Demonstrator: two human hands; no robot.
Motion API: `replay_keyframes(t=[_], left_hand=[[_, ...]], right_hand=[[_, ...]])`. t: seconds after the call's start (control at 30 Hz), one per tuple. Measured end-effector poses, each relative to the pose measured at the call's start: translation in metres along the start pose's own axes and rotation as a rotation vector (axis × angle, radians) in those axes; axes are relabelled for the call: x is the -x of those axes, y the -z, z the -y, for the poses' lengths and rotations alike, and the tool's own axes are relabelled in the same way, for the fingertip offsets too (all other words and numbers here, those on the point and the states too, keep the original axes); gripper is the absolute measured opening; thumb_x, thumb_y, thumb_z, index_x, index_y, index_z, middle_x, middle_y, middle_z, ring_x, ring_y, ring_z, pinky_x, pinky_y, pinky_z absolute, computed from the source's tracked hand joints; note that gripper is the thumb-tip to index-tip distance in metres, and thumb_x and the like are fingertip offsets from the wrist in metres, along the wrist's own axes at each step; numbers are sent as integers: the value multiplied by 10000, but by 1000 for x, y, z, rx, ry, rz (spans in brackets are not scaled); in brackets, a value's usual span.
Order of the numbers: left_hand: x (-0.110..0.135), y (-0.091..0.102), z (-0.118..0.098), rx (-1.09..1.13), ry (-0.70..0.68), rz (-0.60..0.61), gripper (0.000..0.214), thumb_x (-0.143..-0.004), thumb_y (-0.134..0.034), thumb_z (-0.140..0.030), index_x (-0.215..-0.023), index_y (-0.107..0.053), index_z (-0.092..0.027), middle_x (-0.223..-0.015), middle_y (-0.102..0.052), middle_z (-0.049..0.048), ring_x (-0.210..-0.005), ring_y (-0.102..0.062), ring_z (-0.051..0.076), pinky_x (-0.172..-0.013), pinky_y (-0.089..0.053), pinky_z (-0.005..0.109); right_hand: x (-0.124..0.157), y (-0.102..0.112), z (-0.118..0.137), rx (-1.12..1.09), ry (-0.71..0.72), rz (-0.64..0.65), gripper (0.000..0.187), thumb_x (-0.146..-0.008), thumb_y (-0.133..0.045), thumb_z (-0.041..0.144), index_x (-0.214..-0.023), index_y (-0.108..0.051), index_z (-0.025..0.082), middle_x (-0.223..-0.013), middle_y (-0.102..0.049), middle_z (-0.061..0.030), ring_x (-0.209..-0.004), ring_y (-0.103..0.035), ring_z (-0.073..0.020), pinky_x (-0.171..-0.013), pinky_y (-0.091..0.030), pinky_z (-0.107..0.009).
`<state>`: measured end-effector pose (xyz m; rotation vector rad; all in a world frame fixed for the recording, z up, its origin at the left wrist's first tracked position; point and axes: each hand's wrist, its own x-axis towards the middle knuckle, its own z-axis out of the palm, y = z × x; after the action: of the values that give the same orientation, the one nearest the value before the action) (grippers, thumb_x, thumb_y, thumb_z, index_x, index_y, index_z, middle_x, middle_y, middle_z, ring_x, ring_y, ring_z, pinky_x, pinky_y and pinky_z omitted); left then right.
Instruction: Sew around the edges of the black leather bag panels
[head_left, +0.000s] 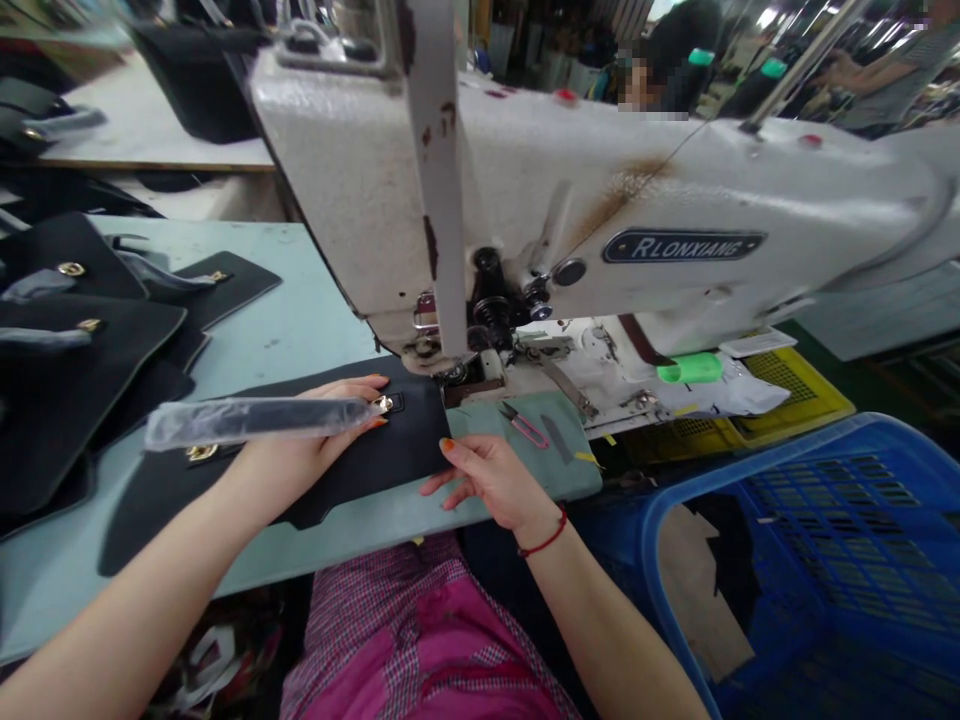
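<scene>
panel [375,466], black and flat, is lying on the pale green tabletop [277,340], its right end sitting close by the head of the sewing machine [352,170]. left hand [300,462] is resting on top, thumb and fingers spreading apart around a gold buckle [384,404], with the plastic-wrapped strap [247,420] running back over that hand. right hand [491,475] is sitting at the near right corner, thumb touching the edge, but i can't tell if its fingers are actually clamping it.

what's bugging me: the strap is crossing over the hand, so a quick lift could be tugging it and dragging the panel crooked. uneven pressure between the hands could be skewing that edge too. and the pink snips [525,425] are lying near the right hand, so a careless sweep could be knocking them.
</scene>
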<state>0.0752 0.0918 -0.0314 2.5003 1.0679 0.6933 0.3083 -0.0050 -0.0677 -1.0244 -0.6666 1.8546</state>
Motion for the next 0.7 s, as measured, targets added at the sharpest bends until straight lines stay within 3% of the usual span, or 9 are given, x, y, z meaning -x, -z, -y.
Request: replay_keyframes(t=[0.7], left_hand=[[-3, 8, -2, -60, -23, 76, 376, -980, -421, -420, -1129, -627, -144, -1294, -656, 101, -1156, -655, 275, -1063, -523, 462]], right_hand=[[-2, 2, 3, -52, -42, 51, 453, -694, -837, 526, -822, -672, 123, -731, -648, -8, -721, -724, -169, -467, -545, -179]])
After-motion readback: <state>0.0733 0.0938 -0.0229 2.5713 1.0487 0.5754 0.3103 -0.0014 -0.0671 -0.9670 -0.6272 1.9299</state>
